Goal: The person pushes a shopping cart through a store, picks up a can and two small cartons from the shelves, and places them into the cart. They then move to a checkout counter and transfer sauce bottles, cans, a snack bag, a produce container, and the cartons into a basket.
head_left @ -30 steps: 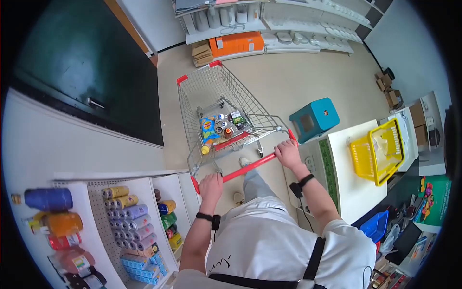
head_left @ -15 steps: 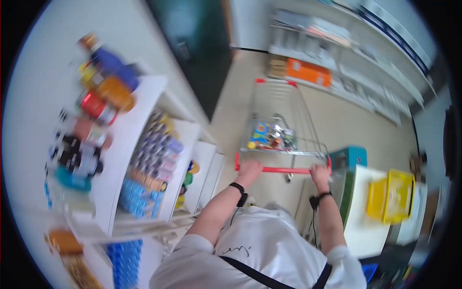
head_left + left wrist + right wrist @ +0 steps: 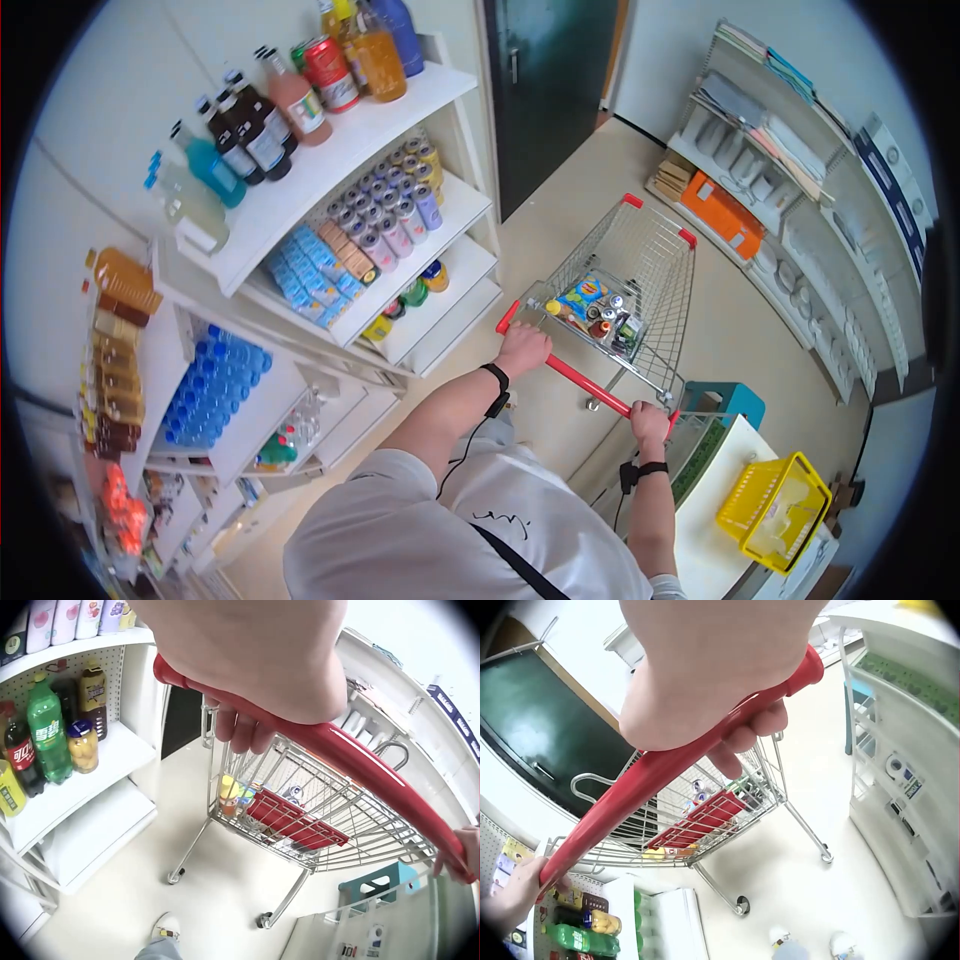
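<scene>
2 hands hold the cart's red handle [image 3: 580, 380]: the left hand [image 3: 522, 350] and the right hand [image 3: 648, 422] each have a closed grip around it. The cart [image 3: 625, 275] stands right of the drinks shelf [image 3: 400, 150]. Swinging it wide could clip that shelf or the teal stool [image 3: 725, 398] beside it.

The shopping cart [image 3: 625, 270] in the middle of the frame is bright wire metal, its handle bar [image 3: 580, 378] glossy smooth red plastic. The shelf unit [image 3: 330, 170] at upper left looks matt white. The basket [image 3: 775, 505] at lower right is shiny yellow plastic. The floor [image 3: 560, 200] is smooth, pale, faintly glossy.
</scene>
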